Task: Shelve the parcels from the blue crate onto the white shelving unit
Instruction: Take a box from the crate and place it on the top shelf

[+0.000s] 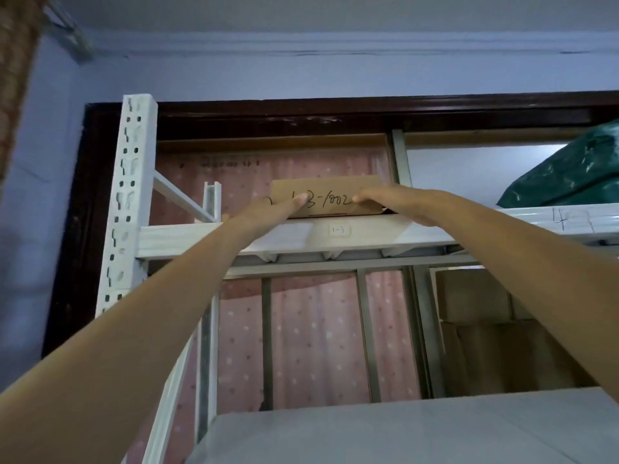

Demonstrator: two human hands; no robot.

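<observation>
Head view: both hands, left hand (268,211) and right hand (395,204), grip a cardboard parcel (326,192) on the white shelving unit's (301,236) top shelf, frame centre.

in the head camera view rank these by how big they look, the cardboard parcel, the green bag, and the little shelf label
1. Green bag, though the frame edge cuts it off.
2. Cardboard parcel, partly hidden by both hands.
3. Shelf label, clearly smallest.

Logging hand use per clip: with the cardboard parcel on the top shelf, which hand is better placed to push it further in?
Probably the right hand: its fingertips press the cardboard parcel front face. The left hand grips the lower left corner.
</observation>
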